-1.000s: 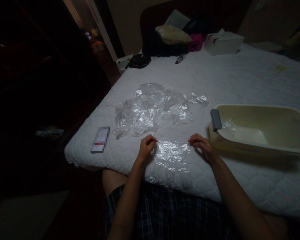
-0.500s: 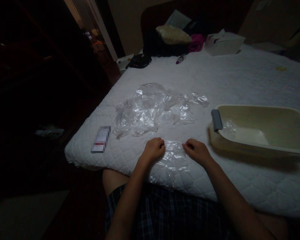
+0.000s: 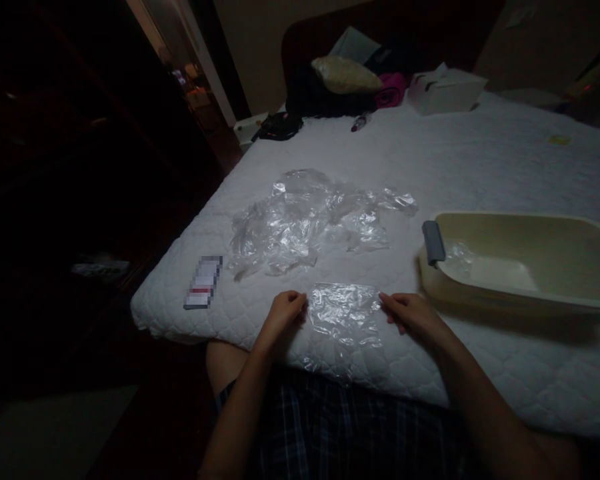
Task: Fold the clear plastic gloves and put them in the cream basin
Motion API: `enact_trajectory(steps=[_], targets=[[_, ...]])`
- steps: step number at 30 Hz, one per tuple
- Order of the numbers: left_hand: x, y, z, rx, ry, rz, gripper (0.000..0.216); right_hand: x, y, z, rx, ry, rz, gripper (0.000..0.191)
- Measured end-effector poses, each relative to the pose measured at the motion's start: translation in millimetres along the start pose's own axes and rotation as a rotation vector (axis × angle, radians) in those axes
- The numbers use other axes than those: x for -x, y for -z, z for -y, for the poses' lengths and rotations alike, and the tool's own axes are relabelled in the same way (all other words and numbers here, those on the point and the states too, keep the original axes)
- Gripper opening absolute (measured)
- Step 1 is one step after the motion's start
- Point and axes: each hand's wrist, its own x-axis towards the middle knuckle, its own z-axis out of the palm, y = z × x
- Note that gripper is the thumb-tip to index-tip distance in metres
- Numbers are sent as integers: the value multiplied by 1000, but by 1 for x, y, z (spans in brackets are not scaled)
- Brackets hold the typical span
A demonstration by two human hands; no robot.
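Note:
A clear plastic bag (image 3: 344,312) lies flat on the near edge of the white quilted mattress (image 3: 480,160), its lower end hanging over the side. My left hand (image 3: 283,313) rests at the bag's left edge with fingers curled onto the plastic. On the other side, my right hand (image 3: 413,313) lies at the bag's right edge with its fingers stretched out, tips touching the plastic. A crumpled heap of more clear plastic bags (image 3: 305,223) sits just beyond.
A cream plastic basin (image 3: 525,263) with a grey handle (image 3: 433,243) stands to the right, a bit of plastic inside. A small card packet (image 3: 203,283) lies at the left. A white box (image 3: 445,90), dark clothes and a pillow (image 3: 347,75) sit at the far end.
Both hands first pinched the bag's top corners, then came together in fists over it. Now they have spread apart to its sides and the bag lies flatter.

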Motion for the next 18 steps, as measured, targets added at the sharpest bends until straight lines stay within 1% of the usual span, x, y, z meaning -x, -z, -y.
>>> enact_trajectory(steps=[2,4,7,9,11,14,18], targets=[[0,-4,2,85,53,34,31,5,-3,3,-45,-51,97,44],[-1,-9,2,142,60,41,31,6,-6,6,-93,-59,127,39],[-5,-17,2,232,30,48,29,1,-11,8,-218,34,99,29],[-8,-21,-1,266,13,58,31,-5,-12,8,-283,109,76,28],[-12,-23,-5,254,7,75,31,-11,-11,9,-288,138,54,28],[-16,-23,-13,241,36,116,33,-19,-6,9,-260,131,46,29],[-15,-14,-19,391,70,179,36,-23,2,4,-348,65,89,35]])
